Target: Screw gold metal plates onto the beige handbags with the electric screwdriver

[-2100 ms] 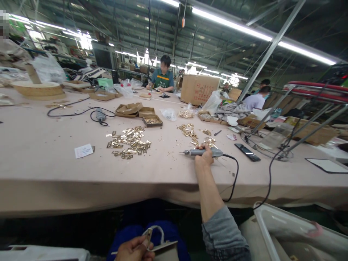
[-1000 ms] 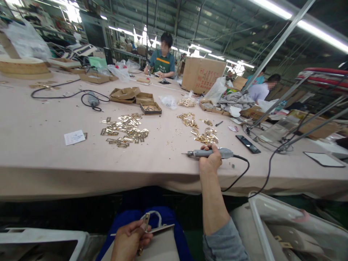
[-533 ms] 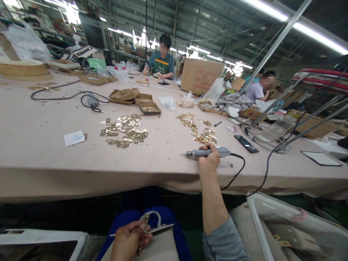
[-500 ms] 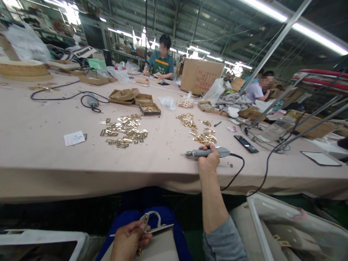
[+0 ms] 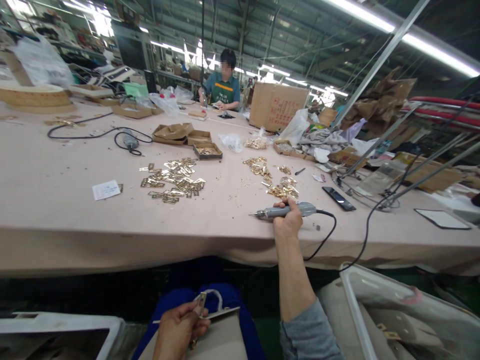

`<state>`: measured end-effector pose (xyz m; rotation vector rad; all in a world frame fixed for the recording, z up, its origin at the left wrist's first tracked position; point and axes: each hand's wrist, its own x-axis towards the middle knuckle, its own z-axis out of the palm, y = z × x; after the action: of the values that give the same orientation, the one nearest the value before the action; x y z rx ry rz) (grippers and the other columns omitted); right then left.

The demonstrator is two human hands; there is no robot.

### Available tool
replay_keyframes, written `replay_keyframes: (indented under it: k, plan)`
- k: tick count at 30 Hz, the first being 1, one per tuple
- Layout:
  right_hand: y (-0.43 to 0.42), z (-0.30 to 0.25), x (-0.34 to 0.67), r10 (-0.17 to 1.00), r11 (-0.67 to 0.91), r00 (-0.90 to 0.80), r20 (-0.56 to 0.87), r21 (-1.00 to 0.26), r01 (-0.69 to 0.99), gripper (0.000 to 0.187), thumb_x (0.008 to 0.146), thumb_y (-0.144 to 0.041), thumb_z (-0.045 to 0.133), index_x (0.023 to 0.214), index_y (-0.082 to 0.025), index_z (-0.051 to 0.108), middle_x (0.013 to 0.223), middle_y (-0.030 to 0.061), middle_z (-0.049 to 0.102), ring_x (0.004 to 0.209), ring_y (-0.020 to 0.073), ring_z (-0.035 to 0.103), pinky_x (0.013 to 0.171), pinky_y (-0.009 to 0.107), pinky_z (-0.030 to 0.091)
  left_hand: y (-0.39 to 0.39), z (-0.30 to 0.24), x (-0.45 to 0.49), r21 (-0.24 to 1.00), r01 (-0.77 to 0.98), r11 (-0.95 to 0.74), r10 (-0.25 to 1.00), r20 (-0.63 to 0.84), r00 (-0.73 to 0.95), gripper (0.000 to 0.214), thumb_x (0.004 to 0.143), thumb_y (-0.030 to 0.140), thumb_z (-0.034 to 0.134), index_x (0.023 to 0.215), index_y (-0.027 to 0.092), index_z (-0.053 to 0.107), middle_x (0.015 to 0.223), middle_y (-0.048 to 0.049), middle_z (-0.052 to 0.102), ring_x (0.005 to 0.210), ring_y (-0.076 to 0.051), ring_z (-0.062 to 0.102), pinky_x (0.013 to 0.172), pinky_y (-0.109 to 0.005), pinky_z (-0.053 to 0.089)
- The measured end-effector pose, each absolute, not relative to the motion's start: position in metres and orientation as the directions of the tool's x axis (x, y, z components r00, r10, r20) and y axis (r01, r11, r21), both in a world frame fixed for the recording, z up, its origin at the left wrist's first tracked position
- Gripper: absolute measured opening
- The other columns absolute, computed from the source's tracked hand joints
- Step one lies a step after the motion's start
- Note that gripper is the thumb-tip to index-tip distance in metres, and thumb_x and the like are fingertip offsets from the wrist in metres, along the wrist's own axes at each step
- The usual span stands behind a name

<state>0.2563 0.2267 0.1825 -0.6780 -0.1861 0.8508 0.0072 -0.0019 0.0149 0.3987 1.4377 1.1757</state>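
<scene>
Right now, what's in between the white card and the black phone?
In the head view, left to right: flat gold plates, tiny scattered bits, then a gold heap, with the right hand and its grey tool just on the near side.

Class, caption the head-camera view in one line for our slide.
Right hand grips a corded electric screwdriver; left hand pinches a gold metal plate near a beige handbag.

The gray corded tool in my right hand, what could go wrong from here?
The gray tool has a cord that loops down past the front edge of the table; it might catch and tug. Loose gold pieces lie just beyond your right hand, so a sweep could scatter them. The small gold plate pinched in your left hand isn't over the table, so it might drop.
</scene>
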Motion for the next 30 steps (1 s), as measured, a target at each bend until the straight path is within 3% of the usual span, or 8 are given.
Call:
replay_keyframes:
  k: [8,15,24,30]
  plan:
    - [0.221,0.183,0.258,0.795,0.45,0.602,-0.069,-0.599,-0.662,0.023,0.081,-0.015,0.072,0.084,-0.019,0.05,0.072,-0.0068,0.055,0.052,0.0054,0.048,0.056,0.02,0.053,0.002,-0.003,0.001,0.782,-0.409,0.471,0.785,-0.583,-0.209,0.057,0.05,0.042,0.096,0.087,0.003,0.077,0.081,-0.0209,0.078,0.058,-0.025,0.074,0.053,-0.028,0.057]
    - [0.168,0.188,0.243,0.897,0.371,0.442,0.023,-0.583,-0.723,0.02,0.078,-0.014,0.069,0.083,-0.02,0.051,0.074,-0.0055,0.054,0.054,0.0054,0.046,0.056,0.021,0.051,0.005,0.013,0.005,0.761,-0.403,0.508,0.759,-0.617,-0.207,0.032,0.067,0.022,0.087,0.09,0.002,0.077,0.083,-0.0207,0.078,0.062,-0.025,0.076,0.055,-0.027,0.06]
    - [0.064,0.129,0.167,0.98,0.112,0.2,-0.02,-0.771,-0.627,0.016,0.077,-0.016,0.071,0.083,-0.02,0.057,0.07,-0.0034,0.054,0.054,0.0092,0.048,0.056,0.026,0.048,0.003,0.02,0.008,0.756,-0.421,0.502,0.772,-0.611,-0.176,0.021,0.082,0.007,0.071,0.1,-0.004,0.074,0.086,-0.021,0.078,0.062,-0.023,0.076,0.056,-0.026,0.061]
    - [0.055,0.089,0.143,0.984,0.105,0.179,0.008,-0.834,-0.542,0.016,0.077,-0.019,0.075,0.084,-0.018,0.061,0.066,-0.0036,0.055,0.052,0.0102,0.049,0.056,0.029,0.048,0.003,0.024,0.008,0.751,-0.426,0.504,0.772,-0.613,-0.167,0.018,0.085,0.0,0.062,0.098,-0.004,0.074,0.083,-0.0191,0.078,0.062,-0.021,0.076,0.057,-0.023,0.062]
